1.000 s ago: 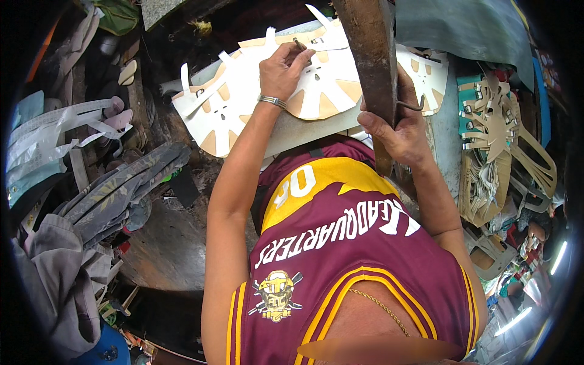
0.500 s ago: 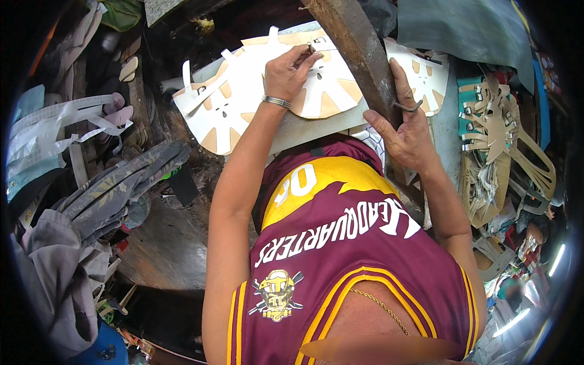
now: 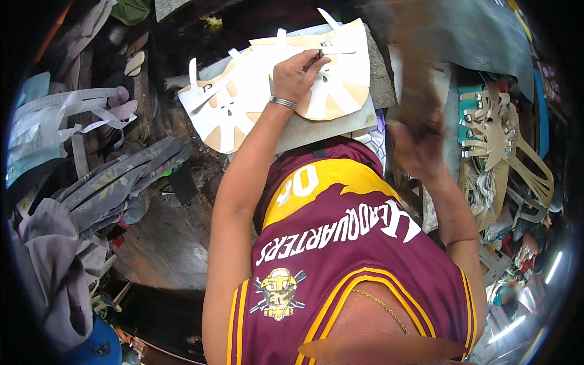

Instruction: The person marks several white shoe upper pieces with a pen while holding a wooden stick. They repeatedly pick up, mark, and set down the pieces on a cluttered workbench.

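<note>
My left hand point(image 3: 295, 78) is closed in a pinch, fingertips down on white shoe-upper pieces with tan backing. Between thumb and fingers stands a small dark metal piece point(image 3: 320, 54), partly hidden. Beside it lie a thin strip and a small buckle. The white cut-out upper point(image 3: 337, 94) has slots and open panels; a second upper point(image 3: 228, 112) adjoins it on the left. To the right, my right hand point(image 3: 420, 149) is smeared by motion, at the lower part of a heavy wooden bar point(image 3: 420, 55), also blurred. The bar is apart from the uppers.
A grey slab point(image 3: 292, 135) lies under the uppers. On the right hang tan strap uppers with buckles point(image 3: 496, 131), near a dark sheet point(image 3: 486, 39). At left are clear plastic strips point(image 3: 61, 115) and a heap of clothes point(image 3: 121, 188).
My right hand and the wooden bar have swung right, uncovering the right edge of the white upper. My left hand keeps its pinch, with the uppers slightly further right in view.
</note>
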Demonstrator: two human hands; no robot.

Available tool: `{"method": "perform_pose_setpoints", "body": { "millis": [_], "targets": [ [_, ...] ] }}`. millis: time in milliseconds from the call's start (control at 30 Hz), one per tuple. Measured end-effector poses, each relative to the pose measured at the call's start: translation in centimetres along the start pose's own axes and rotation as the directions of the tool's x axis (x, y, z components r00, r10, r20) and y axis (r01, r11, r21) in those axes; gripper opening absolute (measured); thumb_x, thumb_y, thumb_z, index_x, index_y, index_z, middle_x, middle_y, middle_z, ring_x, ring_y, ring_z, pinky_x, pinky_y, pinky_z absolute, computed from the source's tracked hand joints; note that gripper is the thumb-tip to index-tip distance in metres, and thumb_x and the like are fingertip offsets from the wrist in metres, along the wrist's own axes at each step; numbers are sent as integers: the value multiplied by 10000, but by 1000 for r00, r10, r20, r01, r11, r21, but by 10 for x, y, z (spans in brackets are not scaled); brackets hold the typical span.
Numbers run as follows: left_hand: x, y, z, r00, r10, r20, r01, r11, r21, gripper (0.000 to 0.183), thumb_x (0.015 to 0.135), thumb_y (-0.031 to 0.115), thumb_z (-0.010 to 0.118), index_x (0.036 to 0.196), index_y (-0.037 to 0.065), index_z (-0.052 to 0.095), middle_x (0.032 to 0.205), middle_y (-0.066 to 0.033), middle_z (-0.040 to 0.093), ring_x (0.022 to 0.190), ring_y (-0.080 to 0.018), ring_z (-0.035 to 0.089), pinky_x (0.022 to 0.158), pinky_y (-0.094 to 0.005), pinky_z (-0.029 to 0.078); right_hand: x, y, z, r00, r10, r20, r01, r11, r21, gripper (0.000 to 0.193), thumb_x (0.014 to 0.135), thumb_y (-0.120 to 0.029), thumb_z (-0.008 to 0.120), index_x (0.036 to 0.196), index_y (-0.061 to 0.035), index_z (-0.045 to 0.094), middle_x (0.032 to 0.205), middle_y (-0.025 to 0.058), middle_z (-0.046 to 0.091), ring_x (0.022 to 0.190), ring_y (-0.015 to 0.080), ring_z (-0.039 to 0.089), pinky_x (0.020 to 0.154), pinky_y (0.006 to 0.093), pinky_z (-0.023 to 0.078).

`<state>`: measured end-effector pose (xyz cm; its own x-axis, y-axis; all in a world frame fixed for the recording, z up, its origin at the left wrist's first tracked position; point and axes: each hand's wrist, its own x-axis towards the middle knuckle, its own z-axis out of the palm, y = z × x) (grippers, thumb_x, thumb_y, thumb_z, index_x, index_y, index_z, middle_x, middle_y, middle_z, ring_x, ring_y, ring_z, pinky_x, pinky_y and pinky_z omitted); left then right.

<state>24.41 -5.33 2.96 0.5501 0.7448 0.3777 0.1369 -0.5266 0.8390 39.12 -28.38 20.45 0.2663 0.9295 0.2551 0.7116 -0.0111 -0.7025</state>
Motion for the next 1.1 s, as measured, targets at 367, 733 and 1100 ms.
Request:
{"method": "perform_pose_setpoints", "body": {
  "millis": [367, 733, 1100],
  "targets": [
    [8, 7, -2, 989, -134, 62, 126, 984, 126, 275, 1058, 293, 776, 1026, 36, 685, 851, -138, 819, 740, -263, 810, 655, -375, 621, 2, -7, 21, 977, 211, -33, -198, 953, 228, 914, 1044, -115, 752, 1790, -164, 225, 1581, 243, 608, 1412, 307, 628, 1200, 418, 485],
    [-2, 26, -15, 875, -484, 24, 473, 843, -257, 295, 1022, 263, 842, 1085, -23, 803, 921, -102, 839, 842, -134, 814, 672, -273, 646, -5, -1, 27, 961, 273, 50, -276, 917, 287, 885, 1038, -89, 759, 1777, -119, 273, 1652, 200, 543, 1474, 267, 555, 1248, 403, 423],
    [-5, 22, -9, 893, -451, 11, 441, 867, -230, 270, 1039, 229, 819, 1115, -29, 796, 937, -109, 842, 873, -150, 832, 658, -266, 664, -6, 0, 30, 960, 276, 48, -279, 932, 232, 890, 1028, -117, 783, 1774, -127, 296, 1647, 184, 551, 1480, 252, 542, 1257, 402, 413]
  ]
}}
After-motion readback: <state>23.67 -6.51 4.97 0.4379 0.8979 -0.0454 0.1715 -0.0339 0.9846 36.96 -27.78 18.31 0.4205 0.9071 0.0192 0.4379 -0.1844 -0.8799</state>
